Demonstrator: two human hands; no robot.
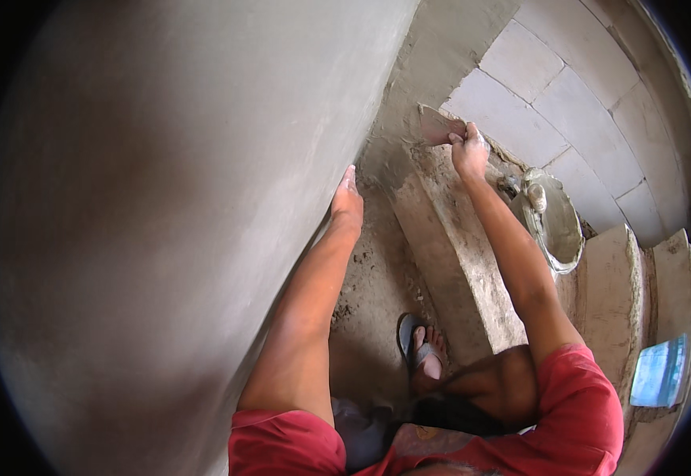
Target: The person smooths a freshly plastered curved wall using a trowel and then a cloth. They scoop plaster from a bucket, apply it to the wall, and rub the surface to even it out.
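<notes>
My left hand (348, 203) rests with straightened fingers against the edge of the smooth grey plastered wall (195, 174), holding nothing that I can see. Farther off to the right, my right hand (470, 152) grips a flat-bladed trowel (438, 125), its blade pointing left. That blade lies at a strip of wet grey plaster (405, 111) in the corner, beside bare pale blocks (512, 115). The trowel's handle is mostly hidden in my fingers.
Right of my right forearm stands a mortar-smeared bucket (580, 242) with a pale lump at its rim. Rough concrete steps (611, 293) rise on the right, and a blue translucent packet (659, 371) lies there. My sandalled foot (428, 353) is on the dusty floor below.
</notes>
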